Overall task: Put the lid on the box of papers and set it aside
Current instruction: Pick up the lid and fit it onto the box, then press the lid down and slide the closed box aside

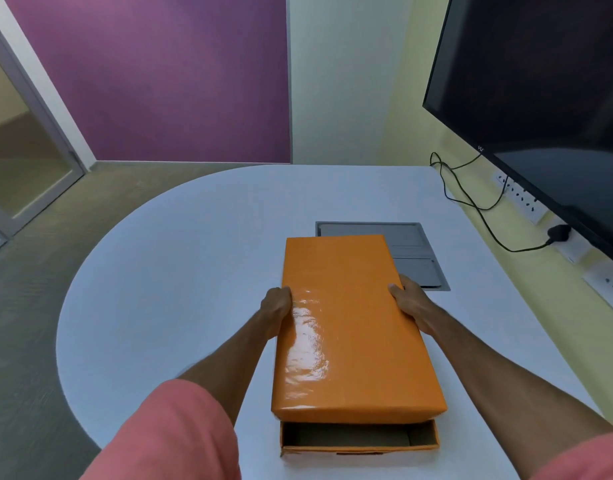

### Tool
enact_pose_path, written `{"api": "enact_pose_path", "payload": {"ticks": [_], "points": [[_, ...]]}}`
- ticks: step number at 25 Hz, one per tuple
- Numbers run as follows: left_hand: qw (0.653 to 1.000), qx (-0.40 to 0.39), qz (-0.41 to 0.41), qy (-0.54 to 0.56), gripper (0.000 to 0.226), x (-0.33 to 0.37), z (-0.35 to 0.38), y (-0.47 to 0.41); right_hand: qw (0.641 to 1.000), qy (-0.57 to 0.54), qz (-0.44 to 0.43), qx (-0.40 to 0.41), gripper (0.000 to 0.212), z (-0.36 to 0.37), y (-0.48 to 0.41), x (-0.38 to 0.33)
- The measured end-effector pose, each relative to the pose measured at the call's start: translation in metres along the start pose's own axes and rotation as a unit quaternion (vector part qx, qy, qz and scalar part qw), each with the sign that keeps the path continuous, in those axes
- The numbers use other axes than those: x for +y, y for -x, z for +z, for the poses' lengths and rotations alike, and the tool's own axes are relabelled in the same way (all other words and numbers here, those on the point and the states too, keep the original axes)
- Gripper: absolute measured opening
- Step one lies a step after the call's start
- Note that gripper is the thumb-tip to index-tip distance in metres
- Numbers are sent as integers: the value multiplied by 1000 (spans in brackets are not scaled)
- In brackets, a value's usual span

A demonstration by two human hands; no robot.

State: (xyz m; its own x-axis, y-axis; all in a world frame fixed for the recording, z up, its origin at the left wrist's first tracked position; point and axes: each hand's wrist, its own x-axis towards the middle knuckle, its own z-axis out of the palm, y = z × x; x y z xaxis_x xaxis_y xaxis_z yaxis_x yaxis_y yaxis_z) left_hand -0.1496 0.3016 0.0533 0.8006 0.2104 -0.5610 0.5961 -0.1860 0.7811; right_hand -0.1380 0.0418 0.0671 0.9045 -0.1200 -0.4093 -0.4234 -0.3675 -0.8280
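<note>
A glossy orange lid point(350, 323) lies lengthwise over an orange box point(360, 445) on the white table point(180, 271). The lid sits shifted away from me, so the box's near end shows open, with a grey-brown inside. No papers are visible in that opening. My left hand point(275, 306) grips the lid's left long edge and my right hand point(410, 303) grips its right long edge, both near the far half. Pink sleeves cover my upper arms.
A grey recessed cable hatch point(419, 251) is set in the table behind the box. A large dark screen point(540, 116) hangs on the right wall above sockets point(526, 199) and a black cable point(478, 202). The table's rounded edge is at the left, above carpet.
</note>
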Motion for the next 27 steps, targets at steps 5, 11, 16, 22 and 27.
{"api": "enact_pose_path", "payload": {"ticks": [5,11,16,22,27], "points": [[1000,-5,-3,-21,38,-10,9,2,999,-5,33,-10,47,0,-1,16],[999,11,11,-29,33,-27,10,4,998,-39,36,-24,44,3,6,37],[999,24,13,-39,23,-38,13,13,998,-38,32,-24,43,2,17,46],[995,1,60,-75,33,-52,9,32,999,46,24,-7,58,7,33,54],[966,2,204,-160,44,-71,13,57,977,201,-52,42,73,20,67,67]]}}
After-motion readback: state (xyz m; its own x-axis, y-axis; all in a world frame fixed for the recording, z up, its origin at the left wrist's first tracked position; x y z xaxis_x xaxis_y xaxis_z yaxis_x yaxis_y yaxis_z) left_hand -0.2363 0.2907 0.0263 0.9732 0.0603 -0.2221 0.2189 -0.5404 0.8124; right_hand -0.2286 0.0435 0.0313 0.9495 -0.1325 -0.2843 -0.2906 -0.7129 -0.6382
